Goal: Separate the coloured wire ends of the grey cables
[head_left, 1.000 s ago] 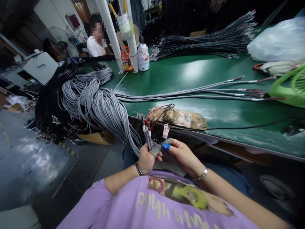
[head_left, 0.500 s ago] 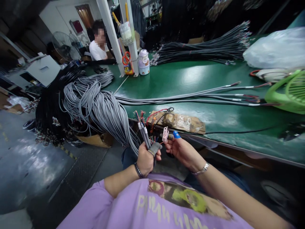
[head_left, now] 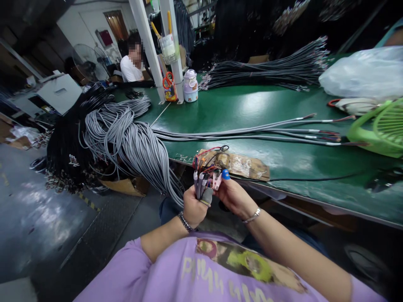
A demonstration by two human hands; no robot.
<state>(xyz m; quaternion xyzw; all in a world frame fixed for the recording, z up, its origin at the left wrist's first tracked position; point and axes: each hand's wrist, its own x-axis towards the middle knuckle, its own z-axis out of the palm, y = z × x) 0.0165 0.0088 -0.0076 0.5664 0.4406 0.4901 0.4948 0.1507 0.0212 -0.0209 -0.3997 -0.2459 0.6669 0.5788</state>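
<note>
My left hand [head_left: 194,207] is closed around the ends of several grey cables [head_left: 198,184], which stand upright out of the fist with thin coloured wires fanning from white-wrapped tips. A grey cover sits on its thumb. Close on the right, my right hand [head_left: 234,196] pinches a small pink plastic clip [head_left: 217,181], held up against the loose wires. One digit of that hand wears a blue cover [head_left: 226,174]. Whether the clip's jaws grip a wire is too small to tell. Just behind both hands lies a worn, taped wooden block [head_left: 242,163] with red and black leads.
A thick bundle of grey cable [head_left: 126,134] hangs over the table's left end, beside black cables [head_left: 69,138]. Grey cables [head_left: 252,135] stretch across the green table [head_left: 233,105] toward a green fan [head_left: 384,126]. A bottle [head_left: 190,86] stands near the post; a person [head_left: 130,67] sits beyond.
My right hand has moved left with the pink clip, closing the gap to the wires. My left hand has turned slightly, and the cable ends have shifted right.
</note>
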